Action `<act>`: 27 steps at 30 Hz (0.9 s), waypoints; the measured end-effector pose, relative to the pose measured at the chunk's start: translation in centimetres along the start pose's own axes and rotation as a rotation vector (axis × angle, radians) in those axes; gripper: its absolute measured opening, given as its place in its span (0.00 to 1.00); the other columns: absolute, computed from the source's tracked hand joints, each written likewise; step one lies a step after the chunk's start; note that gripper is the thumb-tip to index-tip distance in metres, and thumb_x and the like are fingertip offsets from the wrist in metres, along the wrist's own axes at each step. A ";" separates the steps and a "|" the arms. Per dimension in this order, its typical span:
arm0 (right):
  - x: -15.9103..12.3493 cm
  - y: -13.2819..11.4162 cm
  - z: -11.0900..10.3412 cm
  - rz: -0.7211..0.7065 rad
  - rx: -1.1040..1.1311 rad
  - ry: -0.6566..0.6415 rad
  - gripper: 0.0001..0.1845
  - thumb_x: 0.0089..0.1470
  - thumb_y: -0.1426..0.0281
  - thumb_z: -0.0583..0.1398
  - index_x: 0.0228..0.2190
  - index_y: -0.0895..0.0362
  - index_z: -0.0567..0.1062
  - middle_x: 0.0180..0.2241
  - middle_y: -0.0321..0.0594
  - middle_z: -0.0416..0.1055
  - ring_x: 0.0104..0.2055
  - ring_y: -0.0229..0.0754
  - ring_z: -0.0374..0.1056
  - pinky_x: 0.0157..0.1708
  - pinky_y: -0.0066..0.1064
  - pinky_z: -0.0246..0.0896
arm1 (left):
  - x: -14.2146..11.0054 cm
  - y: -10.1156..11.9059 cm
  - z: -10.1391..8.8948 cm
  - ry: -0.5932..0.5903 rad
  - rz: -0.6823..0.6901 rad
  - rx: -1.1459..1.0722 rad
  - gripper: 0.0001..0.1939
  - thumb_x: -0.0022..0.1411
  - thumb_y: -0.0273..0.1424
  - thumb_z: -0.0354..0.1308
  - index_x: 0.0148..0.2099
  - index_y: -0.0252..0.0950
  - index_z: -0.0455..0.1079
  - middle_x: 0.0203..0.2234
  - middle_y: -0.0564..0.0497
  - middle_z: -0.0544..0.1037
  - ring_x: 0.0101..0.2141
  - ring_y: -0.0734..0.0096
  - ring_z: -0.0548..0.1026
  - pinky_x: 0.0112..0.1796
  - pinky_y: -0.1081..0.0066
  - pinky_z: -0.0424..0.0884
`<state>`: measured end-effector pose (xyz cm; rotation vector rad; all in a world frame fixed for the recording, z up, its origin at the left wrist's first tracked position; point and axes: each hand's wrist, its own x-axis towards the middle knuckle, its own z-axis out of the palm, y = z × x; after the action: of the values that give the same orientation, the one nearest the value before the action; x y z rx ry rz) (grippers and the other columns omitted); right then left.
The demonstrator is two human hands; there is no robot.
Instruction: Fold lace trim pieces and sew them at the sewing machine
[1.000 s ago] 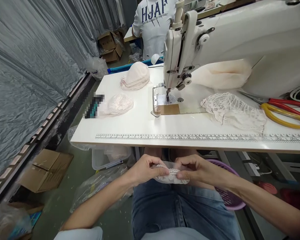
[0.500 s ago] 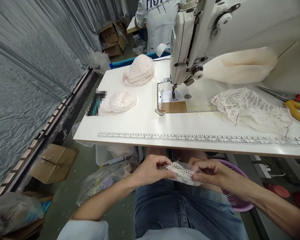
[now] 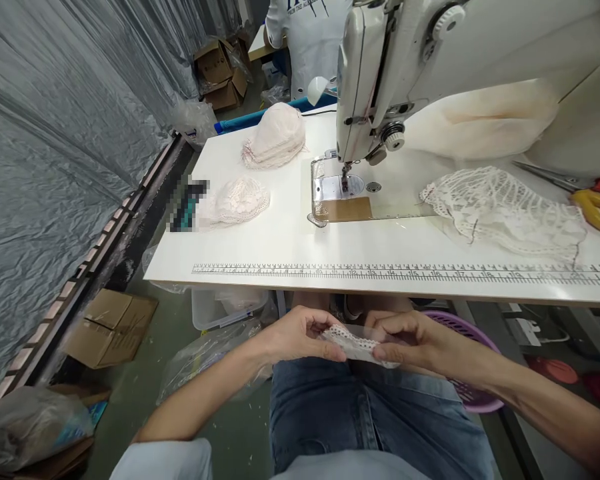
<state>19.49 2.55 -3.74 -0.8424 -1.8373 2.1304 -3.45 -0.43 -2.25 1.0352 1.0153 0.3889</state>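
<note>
Above my lap, just in front of the table edge, both hands grip a white lace piece (image 3: 356,344) with a scalloped, holed border. My left hand (image 3: 303,335) pinches its left end between thumb and fingers. At its right end my right hand (image 3: 413,339) is closed on it in the same way. Part of the piece is hidden behind the fingers. On the table beyond stands a sewing machine (image 3: 365,87), its presser foot over the metal plate. A larger white lace piece (image 3: 505,213) lies to the right of the needle.
Left of the machine sit a stack of pale fabric cups (image 3: 276,137) and a small lace pile (image 3: 243,200). Yellow-and-red-handled scissors (image 3: 597,210) lie far right. A printed ruler (image 3: 300,270) runs along the table's front. Below are a purple basket (image 3: 473,397) and a cardboard box (image 3: 111,327).
Both hands have shifted slightly left with the lace piece, whose border now bends into a dip. The camera view has moved a little. Things on the table stay put.
</note>
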 end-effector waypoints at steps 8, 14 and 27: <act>0.6 -0.2 -0.4 -0.041 -0.087 -0.094 0.15 0.54 0.60 0.60 0.25 0.60 0.74 0.29 0.36 0.63 0.30 0.37 0.60 0.30 0.29 0.53 | 0.8 1.1 -0.1 -0.046 -0.044 0.147 0.09 0.47 0.31 0.67 0.32 0.31 0.76 0.21 0.54 0.72 0.23 0.80 0.63 0.26 0.77 0.58; 1.0 -0.1 -0.4 -0.012 -0.086 -0.115 0.15 0.51 0.59 0.62 0.31 0.59 0.76 0.29 0.36 0.65 0.30 0.36 0.60 0.29 0.28 0.52 | 0.3 1.1 -0.3 0.012 -0.121 0.099 0.08 0.45 0.30 0.67 0.29 0.32 0.75 0.20 0.55 0.71 0.23 0.79 0.63 0.27 0.77 0.59; 1.7 -1.9 0.2 0.035 -0.061 -0.182 0.13 0.52 0.61 0.59 0.26 0.60 0.70 0.24 0.33 0.60 0.25 0.34 0.53 0.24 0.27 0.46 | 0.2 3.4 -0.9 -0.179 -0.077 0.304 0.13 0.48 0.35 0.67 0.35 0.34 0.75 0.25 0.53 0.74 0.28 0.76 0.69 0.29 0.77 0.62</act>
<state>17.59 3.69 -2.36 -0.7191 -1.9982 2.2502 -3.47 1.86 0.46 1.2748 0.9664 0.0764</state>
